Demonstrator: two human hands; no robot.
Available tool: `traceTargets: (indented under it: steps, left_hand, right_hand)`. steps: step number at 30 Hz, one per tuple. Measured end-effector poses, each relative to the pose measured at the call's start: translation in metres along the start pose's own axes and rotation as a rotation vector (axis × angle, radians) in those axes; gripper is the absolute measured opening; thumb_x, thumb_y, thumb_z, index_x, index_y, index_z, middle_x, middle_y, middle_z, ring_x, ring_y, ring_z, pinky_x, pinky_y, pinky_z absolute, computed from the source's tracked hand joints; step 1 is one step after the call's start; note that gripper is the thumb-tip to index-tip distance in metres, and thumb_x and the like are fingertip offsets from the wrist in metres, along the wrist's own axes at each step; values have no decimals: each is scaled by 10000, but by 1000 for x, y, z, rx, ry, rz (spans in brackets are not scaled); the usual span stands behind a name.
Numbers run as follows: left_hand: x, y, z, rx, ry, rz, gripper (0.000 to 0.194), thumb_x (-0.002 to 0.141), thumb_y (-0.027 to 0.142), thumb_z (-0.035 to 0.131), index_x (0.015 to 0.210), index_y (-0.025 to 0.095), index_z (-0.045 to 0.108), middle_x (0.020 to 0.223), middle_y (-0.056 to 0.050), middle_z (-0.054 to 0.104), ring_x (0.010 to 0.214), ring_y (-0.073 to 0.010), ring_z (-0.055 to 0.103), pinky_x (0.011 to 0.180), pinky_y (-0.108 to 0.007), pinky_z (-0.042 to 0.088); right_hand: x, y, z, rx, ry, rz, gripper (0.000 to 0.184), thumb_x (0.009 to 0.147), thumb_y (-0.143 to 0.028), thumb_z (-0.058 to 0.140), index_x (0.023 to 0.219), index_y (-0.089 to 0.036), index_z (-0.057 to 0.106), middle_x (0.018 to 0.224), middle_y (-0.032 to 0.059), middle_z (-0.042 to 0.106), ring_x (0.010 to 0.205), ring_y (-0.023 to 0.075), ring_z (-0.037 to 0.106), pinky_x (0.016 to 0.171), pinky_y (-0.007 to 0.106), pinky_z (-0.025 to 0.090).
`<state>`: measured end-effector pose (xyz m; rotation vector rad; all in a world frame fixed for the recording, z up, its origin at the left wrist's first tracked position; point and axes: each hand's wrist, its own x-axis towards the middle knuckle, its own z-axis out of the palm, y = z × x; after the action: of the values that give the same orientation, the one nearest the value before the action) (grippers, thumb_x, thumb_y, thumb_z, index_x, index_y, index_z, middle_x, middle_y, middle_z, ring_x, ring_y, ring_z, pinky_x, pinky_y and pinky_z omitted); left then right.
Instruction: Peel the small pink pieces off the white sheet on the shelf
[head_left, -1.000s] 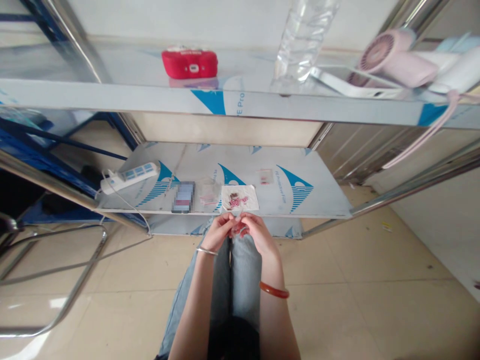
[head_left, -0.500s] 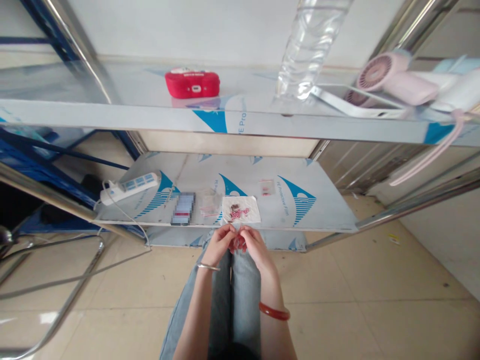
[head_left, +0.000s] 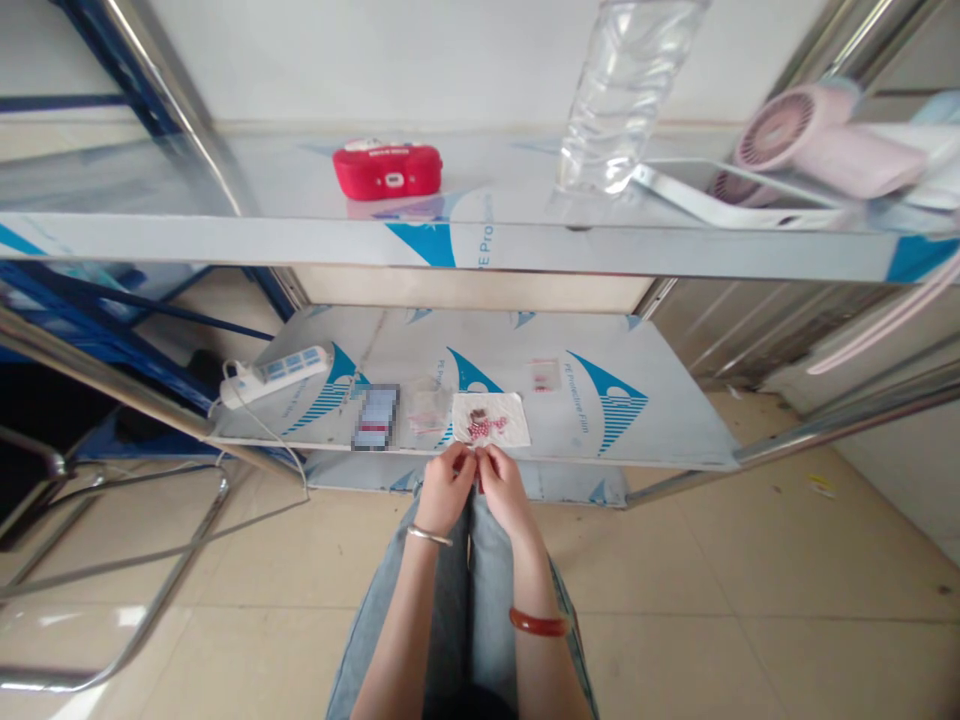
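My left hand (head_left: 444, 490) and my right hand (head_left: 507, 490) meet above my knees, at the front edge of the lower shelf. The fingers of both are closed in a pinch, fingertips nearly touching. A small red piece (head_left: 481, 484) shows between them; its kind is too small and too covered to make out. Just beyond my fingertips lies a white paper or cloth square (head_left: 514, 418) with a red-and-white dotted item and a brown bit on it. Left of the square is a clear plastic bag (head_left: 426, 408), and farther back a small clear packet (head_left: 544, 375) with red bits.
A phone (head_left: 376, 416) and a white power strip (head_left: 279, 376) lie on the lower shelf. Across the upper shelf (head_left: 300, 235) stand a red case (head_left: 388, 172), a clear bottle (head_left: 626, 100), a white-framed object (head_left: 735, 205) and a pink handheld fan (head_left: 817, 140). A metal chair frame (head_left: 172, 560) is at left.
My hands have drawn closer together and turned inward, so less of the red piece shows between them. The whole view has shifted slightly; the shelf items lie as before.
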<state>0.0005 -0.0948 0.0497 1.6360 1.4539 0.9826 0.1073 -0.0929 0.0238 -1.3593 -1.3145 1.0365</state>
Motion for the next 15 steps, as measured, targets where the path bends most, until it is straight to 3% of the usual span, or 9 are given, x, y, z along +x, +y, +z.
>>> traceTargets:
  steps: [5, 9, 11, 15]
  left_hand:
    - [1, -4, 6, 118, 135, -53, 170, 843, 245, 440, 682, 198, 474, 588, 11, 528, 562, -128, 489, 577, -216, 328]
    - [3, -10, 3, 52, 212, -73, 62, 828, 243, 498, 779, 215, 522, 716, -18, 618, 661, -160, 580, 626, -220, 378]
    - [3, -12, 3, 15, 227, -72, 23, 806, 211, 523, 808, 226, 540, 755, -17, 632, 694, -169, 597, 655, -225, 402]
    - [4, -14, 4, 74, 170, -74, 184, 777, 93, 462, 727, 217, 588, 828, -45, 654, 810, -194, 609, 762, -261, 435]
  right_hand:
    - [-4, 0, 1, -119, 95, -15, 263, 832, -387, 427, 641, -206, 420, 600, -7, 477, 593, 136, 445, 579, 237, 327]
    - [-8, 1, 6, -141, 104, 15, 264, 851, -375, 440, 644, -212, 434, 591, -7, 485, 589, 138, 458, 586, 230, 324]
    - [-8, 1, 8, -160, 118, 34, 267, 867, -388, 435, 664, -215, 449, 605, -3, 509, 590, 141, 474, 593, 231, 329]
    - [-8, -2, 10, -235, 123, 59, 250, 874, -365, 437, 678, -215, 479, 641, 4, 557, 588, 140, 495, 599, 230, 325]
